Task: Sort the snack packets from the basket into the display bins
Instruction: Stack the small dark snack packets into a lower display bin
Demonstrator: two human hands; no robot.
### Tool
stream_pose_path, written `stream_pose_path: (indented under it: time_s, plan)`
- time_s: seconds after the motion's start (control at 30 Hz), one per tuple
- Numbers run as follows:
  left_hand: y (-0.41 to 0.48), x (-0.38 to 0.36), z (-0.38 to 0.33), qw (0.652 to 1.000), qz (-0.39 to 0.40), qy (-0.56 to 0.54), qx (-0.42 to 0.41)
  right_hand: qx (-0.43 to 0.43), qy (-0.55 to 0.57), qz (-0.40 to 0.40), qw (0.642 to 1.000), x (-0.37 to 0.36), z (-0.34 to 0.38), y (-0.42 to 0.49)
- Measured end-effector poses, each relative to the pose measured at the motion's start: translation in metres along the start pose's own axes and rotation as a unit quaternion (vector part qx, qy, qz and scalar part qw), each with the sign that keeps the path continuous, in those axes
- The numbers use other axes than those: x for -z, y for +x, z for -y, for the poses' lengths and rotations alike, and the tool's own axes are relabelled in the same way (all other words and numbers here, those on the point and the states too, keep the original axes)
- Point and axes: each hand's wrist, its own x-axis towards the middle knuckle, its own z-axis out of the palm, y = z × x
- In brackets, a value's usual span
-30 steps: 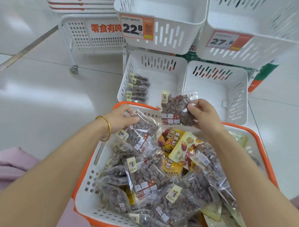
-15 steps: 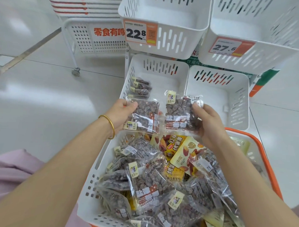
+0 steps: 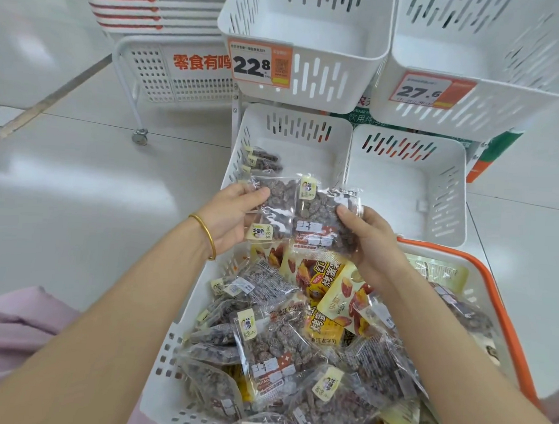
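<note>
Your left hand (image 3: 230,216) and right hand (image 3: 373,244) are just beyond the far rim of the basket (image 3: 481,262). Each holds one clear packet of dark fruit. Left fingers (image 3: 256,194) curl round the left packet (image 3: 277,205), thumb on its face. Right fingers (image 3: 345,214) pinch the right packet (image 3: 322,220), which overlaps the left one's edge.

Legible:
- Right packet: bold block print, then "PUTAO"; the rest is blurred.
- Orange-yellow packets (image 3: 325,274) in the basket: "烤蜜薯".
- Price tags on the two upper bins beyond the basket: "22.8" (image 3: 259,65) and "27.6" (image 3: 427,91).
- Cart sign (image 3: 201,62), beyond the basket to its left: "零食有鸣".

The small print on the tags is unreadable. The lower-left bin (image 3: 312,162), just past the basket, holds matching packets (image 3: 263,159), partly hidden by the left packet. Your arms cover much of the basket, and the frame cuts off its near edge.
</note>
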Motion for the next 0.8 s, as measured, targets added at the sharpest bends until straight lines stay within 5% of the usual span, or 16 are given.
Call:
stream_pose_path:
  time_s: [0.17, 0.37, 0.47, 0.63, 0.8]
  plan:
    - [-0.001, -0.004, -0.005, 1.0, -0.009, -0.005, -0.01, 0.011, 0.053, -0.04, 0.998, 0.011, -0.001, 0.001]
    - [-0.004, -0.01, -0.012, 0.967, -0.046, 0.248, -0.038, 0.024, -0.017, 0.134, 0.991, 0.022, 0.01, 0.001]
    - [-0.004, -0.016, -0.014, 0.982, -0.024, 0.186, -0.001, -0.004, 0.01, 0.184, 0.983, 0.018, 0.009, 0.0]
    - [-0.004, -0.012, -0.018, 0.995, 0.022, -0.088, 0.051, -0.003, 0.126, 0.116, 0.985, 0.009, 0.006, -0.007]
    - [-0.006, -0.019, -0.012, 0.995, 0.08, -0.054, 0.0, 0.042, 0.079, 0.085, 0.992, -0.001, 0.004, -0.008]
